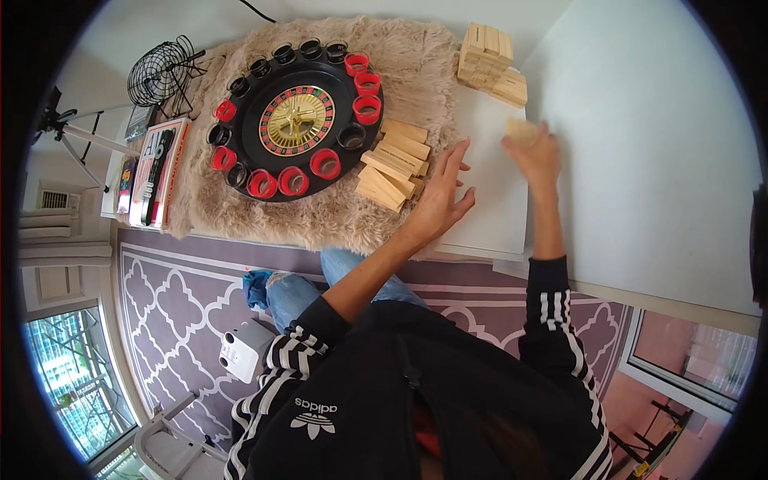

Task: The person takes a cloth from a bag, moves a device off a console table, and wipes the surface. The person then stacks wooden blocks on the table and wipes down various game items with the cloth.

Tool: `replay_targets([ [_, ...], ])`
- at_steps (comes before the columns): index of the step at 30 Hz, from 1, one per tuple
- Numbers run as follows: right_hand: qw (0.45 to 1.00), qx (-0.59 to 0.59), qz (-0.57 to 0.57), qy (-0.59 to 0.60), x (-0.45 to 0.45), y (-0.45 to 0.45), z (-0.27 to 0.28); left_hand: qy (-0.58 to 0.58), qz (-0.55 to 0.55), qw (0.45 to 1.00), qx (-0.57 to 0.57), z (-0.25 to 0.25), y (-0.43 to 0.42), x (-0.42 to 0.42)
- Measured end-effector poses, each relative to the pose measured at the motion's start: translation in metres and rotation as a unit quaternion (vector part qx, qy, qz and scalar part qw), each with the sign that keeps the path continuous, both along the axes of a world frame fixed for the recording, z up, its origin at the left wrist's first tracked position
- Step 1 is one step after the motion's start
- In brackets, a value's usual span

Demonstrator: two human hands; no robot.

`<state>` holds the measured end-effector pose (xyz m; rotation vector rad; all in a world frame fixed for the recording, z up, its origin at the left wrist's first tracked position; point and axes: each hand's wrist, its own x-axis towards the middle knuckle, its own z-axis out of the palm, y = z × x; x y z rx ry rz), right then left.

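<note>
In my right hand (534, 158) I grip a few pale wooden blocks (522, 130), slightly blurred, above the white tabletop at the right. My left hand (444, 196) holds nothing; its fingers are apart, just right of a loose pile of wooden blocks (392, 160) on the fur cover. Farther back, a stack of wooden blocks (486, 56) stands several layers high at the table's rear corner. A short row of blocks (510, 86) lies against the front of that stack.
A black roulette wheel (296, 120) ringed with red and black shot glasses sits on the beige fur cover (320, 220). Left of it are a wire bingo cage (164, 74) and books (164, 172). A white wall (640, 144) rises close on the right.
</note>
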<state>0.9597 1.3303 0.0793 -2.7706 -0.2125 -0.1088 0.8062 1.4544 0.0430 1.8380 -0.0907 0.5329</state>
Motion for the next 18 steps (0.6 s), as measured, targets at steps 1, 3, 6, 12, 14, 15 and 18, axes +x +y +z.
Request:
replay_targets([
  [1, 0.998, 0.052, -0.015, -0.015, 0.021, 0.000, 0.004, -0.002, 0.004, 1.000, -0.024, -0.001, 0.001, 0.000],
  [3, 0.996, 0.081, -0.018, -0.018, 0.051, 0.016, 0.036, 0.002, 0.005, 1.000, -0.009, 0.002, 0.001, 0.000],
  [6, 0.994, 0.105, 0.005, -0.042, 0.109, 0.034, 0.037, 0.007, 0.000, 1.000, 0.003, 0.002, 0.001, -0.002],
  [12, 0.994, 0.024, 0.025, 0.108, 0.157, 0.053, 0.024, 0.001, -0.003, 1.000, -0.012, -0.002, 0.002, -0.001],
  [14, 0.979, 0.085, 0.037, 0.180, 0.159, 0.049, 0.029, 0.002, -0.006, 1.000, -0.014, -0.002, 0.002, 0.000],
  [15, 0.979, 0.084, 0.036, 0.182, 0.160, 0.046, 0.034, 0.005, -0.008, 1.000, -0.018, -0.001, 0.002, 0.000],
  [18, 0.974, 0.098, 0.014, 0.203, 0.170, 0.029, 0.033, 0.010, -0.010, 1.000, -0.014, -0.001, 0.002, 0.000],
])
